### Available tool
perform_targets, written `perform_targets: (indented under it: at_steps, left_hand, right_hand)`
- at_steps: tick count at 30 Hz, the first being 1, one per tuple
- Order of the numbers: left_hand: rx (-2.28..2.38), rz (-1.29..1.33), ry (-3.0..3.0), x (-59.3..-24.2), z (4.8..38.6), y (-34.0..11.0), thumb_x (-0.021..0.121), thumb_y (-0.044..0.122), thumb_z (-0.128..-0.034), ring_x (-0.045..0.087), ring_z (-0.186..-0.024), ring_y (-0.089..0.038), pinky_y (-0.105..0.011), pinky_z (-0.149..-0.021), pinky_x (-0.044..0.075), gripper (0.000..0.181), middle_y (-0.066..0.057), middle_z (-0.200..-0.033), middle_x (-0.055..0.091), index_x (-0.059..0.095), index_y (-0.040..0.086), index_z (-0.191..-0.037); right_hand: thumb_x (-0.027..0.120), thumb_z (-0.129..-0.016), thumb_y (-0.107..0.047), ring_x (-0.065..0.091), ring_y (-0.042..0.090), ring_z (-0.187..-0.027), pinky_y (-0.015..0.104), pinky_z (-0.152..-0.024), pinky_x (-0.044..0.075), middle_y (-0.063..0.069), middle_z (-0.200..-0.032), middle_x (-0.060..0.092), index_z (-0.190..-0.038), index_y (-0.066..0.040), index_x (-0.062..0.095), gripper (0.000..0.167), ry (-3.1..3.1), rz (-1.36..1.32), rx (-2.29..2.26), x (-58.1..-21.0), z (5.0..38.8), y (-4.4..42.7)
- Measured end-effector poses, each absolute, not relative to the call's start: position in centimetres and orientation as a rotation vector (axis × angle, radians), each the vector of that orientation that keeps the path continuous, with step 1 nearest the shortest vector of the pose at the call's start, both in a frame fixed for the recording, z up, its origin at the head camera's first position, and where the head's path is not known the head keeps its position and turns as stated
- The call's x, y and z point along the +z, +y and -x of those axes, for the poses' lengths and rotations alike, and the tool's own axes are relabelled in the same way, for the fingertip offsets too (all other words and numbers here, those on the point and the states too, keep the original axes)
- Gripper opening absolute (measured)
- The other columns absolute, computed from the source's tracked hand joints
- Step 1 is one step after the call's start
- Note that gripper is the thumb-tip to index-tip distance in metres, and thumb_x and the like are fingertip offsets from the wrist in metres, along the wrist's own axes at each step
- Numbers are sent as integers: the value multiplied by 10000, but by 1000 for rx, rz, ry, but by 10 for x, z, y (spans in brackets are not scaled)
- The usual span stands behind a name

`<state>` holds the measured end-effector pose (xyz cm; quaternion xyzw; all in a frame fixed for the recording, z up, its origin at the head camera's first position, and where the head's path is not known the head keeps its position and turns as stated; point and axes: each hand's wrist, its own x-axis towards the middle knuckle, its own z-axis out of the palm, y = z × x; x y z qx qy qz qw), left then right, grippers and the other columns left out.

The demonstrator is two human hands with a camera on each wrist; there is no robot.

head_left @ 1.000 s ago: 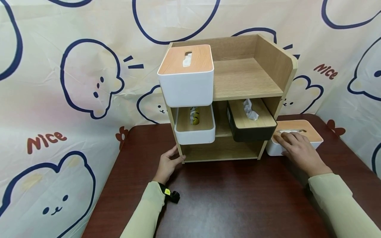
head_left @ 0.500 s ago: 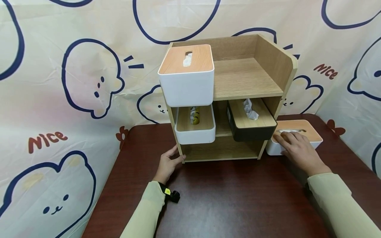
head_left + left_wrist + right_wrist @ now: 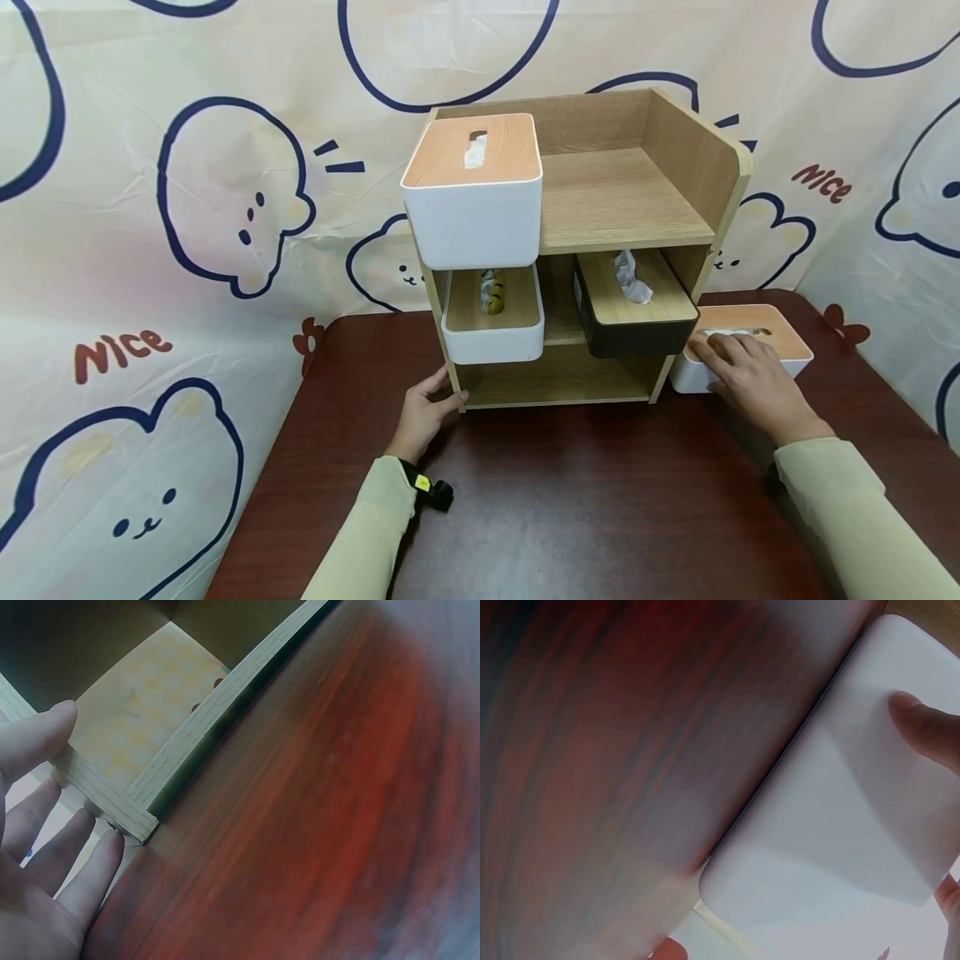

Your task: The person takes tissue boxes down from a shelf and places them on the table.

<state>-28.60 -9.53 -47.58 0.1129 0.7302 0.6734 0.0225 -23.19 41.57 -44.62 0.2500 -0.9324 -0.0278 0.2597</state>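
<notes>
My left hand point(image 3: 422, 414) grips the lower left side panel of a wooden desk shelf point(image 3: 637, 196). Its thumb lies inside the panel and its fingers outside, as the left wrist view shows. At the right, my right hand point(image 3: 757, 387) holds a low white tissue box point(image 3: 791, 364) with a wood-look lid. The right thumb point(image 3: 926, 727) presses against the white front wall. Tissue shows in the lid's slot near the right fingertips. This box stands on the table just right of the shelf. The hand hides part of its lid and front.
A tall white tissue box point(image 3: 474, 225) stands on the shelf's top left. On the middle level sit a white box point(image 3: 492, 343) with a yellow-black patterned slot and a black tissue box point(image 3: 637, 336), both jutting forward. A dark red-brown table point(image 3: 600, 508) meets a printed cloth backdrop point(image 3: 247, 350).
</notes>
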Motion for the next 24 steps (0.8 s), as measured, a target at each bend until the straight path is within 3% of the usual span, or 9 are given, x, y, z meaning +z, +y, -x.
perform_targets:
  at_steps: [7,15,24]
  left_hand:
    - [2071,-329,2266,-474,285,-95,761,80,-851,394,-1340,-239,-421,-998,411,638,-156,-1377,532,492,103,-1429]
    - [2098,-307,2237,-505,304,-97,795,127,-828,393,-1337,-193,-406,-1003,407,668,-104,-1377,543,504,169,-1428]
    - [2131,-325,2267,-507,304,-97,826,189,-801,427,-1317,-196,-456,-1019,391,656,-57,-1336,582,552,214,-1397]
  right_hand:
    - [895,-610,-43,464,421,-1106,608,-850,412,209,-1197,513,-1417,-94,497,902,-2501,-691,-59,-445,232,415]
    - [900,-601,-37,468,420,-1108,610,-862,410,203,-1199,518,-1404,-87,511,893,-2501,-693,-51,-444,231,414]
    - [901,-583,-39,485,422,-1065,600,-839,416,197,-1169,530,-1384,-59,530,883,-2484,-721,-58,-442,233,415]
